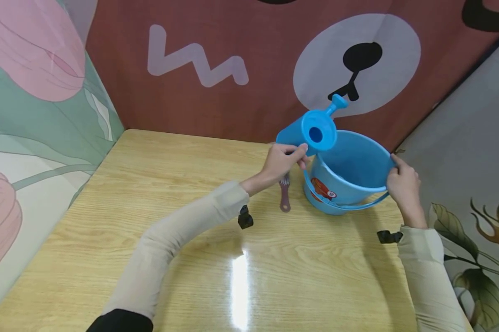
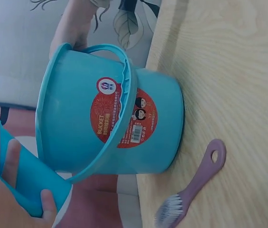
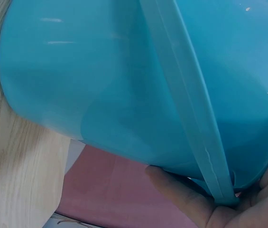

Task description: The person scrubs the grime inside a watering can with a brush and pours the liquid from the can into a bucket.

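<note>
My left hand (image 1: pixel 283 161) holds a blue toy watering can (image 1: pixel 292 133), tilted beside the left rim of a light blue bucket (image 1: pixel 349 195). Its round top opening faces me and its spout points up and to the right. The bucket stands upright on the table with its handle hanging down in front. A red round label (image 2: pixel 106 111) shows on its side in the left wrist view. At the bucket's right rim, my right hand (image 1: pixel 404 184) grips the edge near the handle joint; the right wrist view shows fingers (image 3: pixel 181 192) around it.
A mauve-handled brush (image 2: pixel 202 175) with pale bristles lies on the wooden table (image 1: pixel 191 267), left of the bucket. Behind the table hangs a brown cloth (image 1: pixel 216 110) with a bear face. A grey floral cloth (image 1: pixel 460 152) is close on the right.
</note>
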Demonstrator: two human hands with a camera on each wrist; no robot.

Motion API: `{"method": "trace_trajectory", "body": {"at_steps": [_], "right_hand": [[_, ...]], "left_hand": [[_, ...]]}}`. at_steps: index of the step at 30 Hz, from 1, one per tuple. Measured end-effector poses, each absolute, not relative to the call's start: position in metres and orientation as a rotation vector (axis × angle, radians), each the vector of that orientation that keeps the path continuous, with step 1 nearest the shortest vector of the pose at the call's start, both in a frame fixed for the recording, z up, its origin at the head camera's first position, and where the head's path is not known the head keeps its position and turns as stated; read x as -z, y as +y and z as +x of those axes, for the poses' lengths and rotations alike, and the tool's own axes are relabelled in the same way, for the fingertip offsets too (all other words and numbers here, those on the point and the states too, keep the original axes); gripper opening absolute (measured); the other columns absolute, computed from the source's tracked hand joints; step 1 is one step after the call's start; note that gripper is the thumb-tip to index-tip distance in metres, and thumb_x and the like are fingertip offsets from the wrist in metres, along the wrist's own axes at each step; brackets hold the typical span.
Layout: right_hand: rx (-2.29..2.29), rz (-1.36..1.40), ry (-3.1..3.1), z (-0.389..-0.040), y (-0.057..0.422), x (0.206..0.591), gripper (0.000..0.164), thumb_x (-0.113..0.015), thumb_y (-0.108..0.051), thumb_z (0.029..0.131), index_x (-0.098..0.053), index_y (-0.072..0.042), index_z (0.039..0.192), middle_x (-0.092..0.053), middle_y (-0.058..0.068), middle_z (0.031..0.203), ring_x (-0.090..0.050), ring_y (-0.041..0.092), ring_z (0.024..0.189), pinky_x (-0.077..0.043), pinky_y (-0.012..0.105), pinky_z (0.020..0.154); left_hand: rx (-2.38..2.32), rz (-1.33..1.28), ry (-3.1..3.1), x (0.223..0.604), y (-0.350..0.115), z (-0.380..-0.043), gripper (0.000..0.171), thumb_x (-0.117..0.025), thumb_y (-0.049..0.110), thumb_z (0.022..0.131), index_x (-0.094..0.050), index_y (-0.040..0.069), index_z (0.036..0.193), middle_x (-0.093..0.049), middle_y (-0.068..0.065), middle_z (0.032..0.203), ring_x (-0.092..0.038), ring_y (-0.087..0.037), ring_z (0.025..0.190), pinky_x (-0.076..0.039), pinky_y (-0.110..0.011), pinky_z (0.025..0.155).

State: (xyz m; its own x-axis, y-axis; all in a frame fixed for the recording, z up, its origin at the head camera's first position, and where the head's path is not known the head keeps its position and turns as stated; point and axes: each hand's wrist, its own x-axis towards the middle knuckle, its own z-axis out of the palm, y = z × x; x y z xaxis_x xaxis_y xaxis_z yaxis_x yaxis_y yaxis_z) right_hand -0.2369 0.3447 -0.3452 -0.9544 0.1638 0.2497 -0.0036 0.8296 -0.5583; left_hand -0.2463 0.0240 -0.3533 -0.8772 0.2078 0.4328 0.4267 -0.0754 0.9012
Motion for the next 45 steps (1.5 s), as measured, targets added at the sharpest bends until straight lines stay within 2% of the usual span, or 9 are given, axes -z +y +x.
{"method": "trace_trajectory", "body": {"at_steps": [3, 8, 15, 23, 29, 33, 37, 41, 45], "right_hand": [[-0.836, -0.134, -2.730, -0.236, 0.346, 0.346, 0.052, -0.021, -0.009, 0.101, -0.032, -0.001, 0.152, -0.047, 0.038, 0.135, -0.045, 0.035, 0.068, -0.032, 0.041, 0.063], [-0.835, -0.149, -2.728, -0.237, 0.347, 0.347, 0.052, -0.022, -0.010, 0.101, -0.032, -0.002, 0.152, -0.045, 0.036, 0.138, -0.048, 0.038, 0.075, -0.033, 0.040, 0.061], [-0.854, -0.133, -2.717, -0.238, 0.345, 0.347, 0.052, -0.022, -0.009, 0.101, -0.032, -0.001, 0.152, -0.043, 0.035, 0.141, -0.050, 0.042, 0.086, -0.033, 0.042, 0.066], [-0.853, -0.117, -2.717, -0.238, 0.343, 0.347, 0.053, -0.021, -0.009, 0.101, -0.032, -0.001, 0.152, -0.042, 0.034, 0.142, -0.050, 0.042, 0.087, -0.033, 0.044, 0.069], [-0.861, -0.105, -2.716, -0.239, 0.341, 0.346, 0.053, -0.021, -0.009, 0.101, -0.032, -0.001, 0.152, -0.042, 0.035, 0.141, -0.051, 0.043, 0.092, -0.034, 0.045, 0.070], [-0.837, -0.112, -2.724, -0.239, 0.342, 0.345, 0.053, -0.022, -0.010, 0.101, -0.032, -0.002, 0.152, -0.045, 0.036, 0.138, -0.051, 0.036, 0.075, -0.034, 0.040, 0.061], [-0.815, -0.124, -2.726, -0.238, 0.344, 0.345, 0.052, -0.022, -0.011, 0.101, -0.033, -0.003, 0.152, -0.052, 0.037, 0.129, -0.039, 0.024, 0.053, -0.032, 0.035, 0.053], [-0.823, -0.133, -2.727, -0.238, 0.344, 0.345, 0.052, -0.023, -0.011, 0.102, -0.033, -0.003, 0.152, -0.054, 0.038, 0.122, -0.035, 0.019, 0.049, -0.032, 0.033, 0.050], [-0.836, -0.150, -2.738, -0.238, 0.344, 0.345, 0.052, -0.022, -0.012, 0.102, -0.032, -0.004, 0.153, -0.048, 0.038, 0.133, -0.036, 0.018, 0.049, -0.032, 0.033, 0.051]], "left_hand": [[2.164, -0.683, -1.973, 0.356, 0.021, -0.246, 0.035, -0.059, 0.020, 0.100, -0.073, -0.005, 0.081, -0.067, -0.009, 0.065, -0.067, -0.019, 0.077, -0.050, -0.026, 0.087], [2.304, -0.643, -1.879, 0.359, 0.012, -0.247, 0.036, -0.057, 0.019, 0.101, -0.070, -0.008, 0.082, -0.067, -0.010, 0.068, -0.069, -0.022, 0.073, -0.053, -0.035, 0.087], [2.389, -0.547, -1.832, 0.361, -0.003, -0.245, 0.041, -0.055, 0.022, 0.103, -0.067, -0.009, 0.080, -0.067, -0.005, 0.068, -0.071, -0.019, 0.077, -0.054, -0.043, 0.087], [2.467, -0.349, -1.824, 0.369, -0.026, -0.244, 0.041, -0.053, 0.027, 0.103, -0.061, 0.006, 0.068, -0.069, -0.006, 0.070, -0.071, -0.020, 0.077, -0.054, -0.042, 0.085], [2.497, -0.257, -1.798, 0.374, -0.046, -0.242, 0.045, -0.050, 0.026, 0.103, -0.055, 0.009, 0.062, -0.065, -0.007, 0.064, -0.070, -0.021, 0.075, -0.054, -0.044, 0.086], [2.473, -0.232, -1.811, 0.377, -0.058, -0.240, 0.045, -0.049, 0.028, 0.104, -0.055, 0.010, 0.063, -0.062, -0.003, 0.059, -0.071, -0.021, 0.075, -0.054, -0.043, 0.086], [2.453, -0.210, -1.825, 0.381, -0.069, -0.238, 0.045, -0.047, 0.029, 0.105, -0.055, 0.009, 0.065, -0.060, -0.003, 0.059, -0.072, -0.021, 0.077, -0.054, -0.042, 0.084], [2.419, -0.170, -1.840, 0.387, -0.080, -0.236, 0.045, -0.046, 0.028, 0.105, -0.054, 0.009, 0.066, -0.059, -0.002, 0.058, -0.072, -0.021, 0.078, -0.054, -0.041, 0.083], [2.382, -0.121, -1.856, 0.393, -0.091, -0.234, 0.044, -0.046, 0.027, 0.105, -0.054, 0.009, 0.065, -0.058, -0.002, 0.058, -0.072, -0.019, 0.076, -0.053, -0.043, 0.082]]}}
